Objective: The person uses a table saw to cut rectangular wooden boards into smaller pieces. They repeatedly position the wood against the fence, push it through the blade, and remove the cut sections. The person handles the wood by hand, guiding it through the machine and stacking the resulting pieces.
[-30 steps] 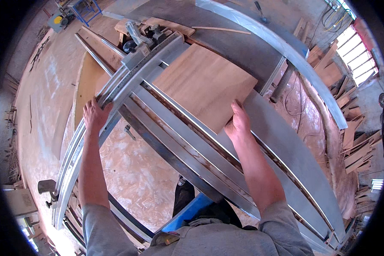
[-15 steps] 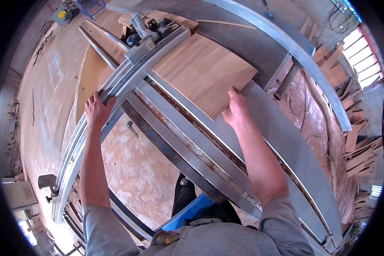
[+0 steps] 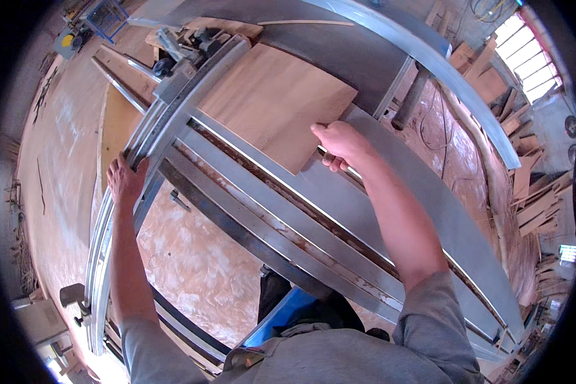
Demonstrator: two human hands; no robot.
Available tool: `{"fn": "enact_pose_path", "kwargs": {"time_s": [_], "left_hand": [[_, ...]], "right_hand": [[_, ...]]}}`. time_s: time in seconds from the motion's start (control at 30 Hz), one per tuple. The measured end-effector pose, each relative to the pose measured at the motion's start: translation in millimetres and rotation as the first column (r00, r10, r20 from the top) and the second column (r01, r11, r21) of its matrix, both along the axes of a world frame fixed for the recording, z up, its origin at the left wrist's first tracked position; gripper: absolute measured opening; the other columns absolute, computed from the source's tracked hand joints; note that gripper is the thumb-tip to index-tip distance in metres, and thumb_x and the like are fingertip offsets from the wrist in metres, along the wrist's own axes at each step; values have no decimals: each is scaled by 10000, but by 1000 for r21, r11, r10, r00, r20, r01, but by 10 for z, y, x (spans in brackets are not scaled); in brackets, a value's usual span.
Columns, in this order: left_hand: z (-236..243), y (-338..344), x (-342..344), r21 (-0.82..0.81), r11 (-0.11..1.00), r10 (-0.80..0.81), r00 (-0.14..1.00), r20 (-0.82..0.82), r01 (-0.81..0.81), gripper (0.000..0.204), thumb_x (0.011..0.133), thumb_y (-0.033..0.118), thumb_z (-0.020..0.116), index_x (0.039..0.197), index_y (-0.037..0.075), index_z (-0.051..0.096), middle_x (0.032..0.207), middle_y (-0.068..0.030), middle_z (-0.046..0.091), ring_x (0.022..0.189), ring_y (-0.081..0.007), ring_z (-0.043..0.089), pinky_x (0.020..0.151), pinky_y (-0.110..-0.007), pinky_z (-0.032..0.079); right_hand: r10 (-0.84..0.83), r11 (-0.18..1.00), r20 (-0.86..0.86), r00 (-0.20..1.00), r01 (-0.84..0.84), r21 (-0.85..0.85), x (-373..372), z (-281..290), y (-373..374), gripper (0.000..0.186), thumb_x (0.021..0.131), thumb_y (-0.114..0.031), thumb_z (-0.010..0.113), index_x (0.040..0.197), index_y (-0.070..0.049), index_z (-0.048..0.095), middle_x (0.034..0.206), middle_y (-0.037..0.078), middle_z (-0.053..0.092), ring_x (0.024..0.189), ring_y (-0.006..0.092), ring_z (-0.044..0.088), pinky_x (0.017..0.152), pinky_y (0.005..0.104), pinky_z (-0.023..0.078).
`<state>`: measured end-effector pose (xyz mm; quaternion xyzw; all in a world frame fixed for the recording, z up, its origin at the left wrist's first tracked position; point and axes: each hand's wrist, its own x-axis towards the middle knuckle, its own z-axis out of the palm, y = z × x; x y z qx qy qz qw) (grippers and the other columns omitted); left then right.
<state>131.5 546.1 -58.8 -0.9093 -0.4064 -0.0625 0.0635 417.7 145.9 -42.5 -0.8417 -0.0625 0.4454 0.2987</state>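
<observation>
Right hand (image 3: 340,144) sits at the near corner of the plywood panel (image 3: 272,102), fingers curled down over the panel's edge, knuckles up. Looks clamped on that edge; fingertips are hidden under the board, so how far they wrap I cannot tell.

Panel lies flat on the saw table (image 3: 429,211), up at its far end. Its left long edge runs along the metal rail (image 3: 192,96) that crosses the table. Its near right corner overhangs the grey sheet-metal strip of the table, right where the hand is.

Left hand (image 3: 125,182) is on the left end of the sliding carriage frame (image 3: 109,256), palm down, fingers spread and wrapped on the top of the curved aluminium bar. Grip on the bar, not on the panel. The two hands are well apart, with the rusty steel beams (image 3: 262,217) of the carriage between them.

At the far left corner of the table, a clamp block with black knobs (image 3: 179,54) sits on the rail, just beside the panel's far corner.

Second plywood piece (image 3: 115,128) lies lower, left of the rail, partly hidden by it.

Off the right edge of the table: stacked wood offcuts (image 3: 531,198) and a cable (image 3: 445,137) on the floor. Sawdust-covered floor (image 3: 192,269) shows through the frame below.
</observation>
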Motion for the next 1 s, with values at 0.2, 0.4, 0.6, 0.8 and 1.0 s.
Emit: {"fn": "enact_pose_path", "kwargs": {"time_s": [0.2, 0.4, 0.6, 0.8, 1.0], "left_hand": [[18, -33, 36, -17, 1000, 2, 1000, -5, -2, 767, 850, 574, 594, 1343, 5, 444, 1280, -265, 513, 1210, -431, 456, 1033, -508, 355], [-29, -8, -2, 11, 1000, -7, 1000, -19, 7, 781, 854, 579, 586, 1355, -1, 433, 1263, -261, 519, 1205, -433, 455, 1031, -512, 354], [-153, 130, -73, 56, 998, -13, 1000, -17, 14, 847, 848, 624, 558, 1385, -13, 410, 1300, -263, 498, 1228, -427, 446, 1057, -520, 320], [-89, 34, 7, 15, 1000, 3, 1000, -5, -3, 818, 850, 598, 573, 1382, -3, 417, 1300, -263, 501, 1229, -428, 445, 1049, -515, 333], [-67, 20, 36, 29, 1000, -3, 1000, 26, 2, 822, 836, 613, 590, 1356, -5, 438, 1276, -266, 512, 1195, -435, 462, 1023, -522, 358]], "right_hand": [[187, 972, 474, 861, -93, -214, -42, -48, -23, 547, 939, -492, 477, 703, -30, 650, 718, 120, 679, 659, 269, 671, 640, 408, 529], [332, 929, 766, 551, -333, -163, -503, 90, 3, 517, 893, -499, 599, 1128, -40, 635, 1033, 196, 619, 1077, 316, 574, 928, 479, 451], [207, 865, 943, 261, -499, -52, -721, -408, 286, 608, 821, -436, 685, 1250, -30, 546, 1373, 176, 432, 1353, 349, 312, 1142, 516, 219], [173, 900, 962, 211, -431, -68, -684, -556, 366, 568, 828, -419, 674, 1235, -43, 552, 1389, 174, 420, 1342, 347, 325, 1118, 543, 228], [179, 876, 961, 212, -479, -57, -626, -517, 334, 530, 859, -404, 653, 1224, -32, 554, 1370, 183, 444, 1323, 363, 362, 1109, 547, 257]]}}
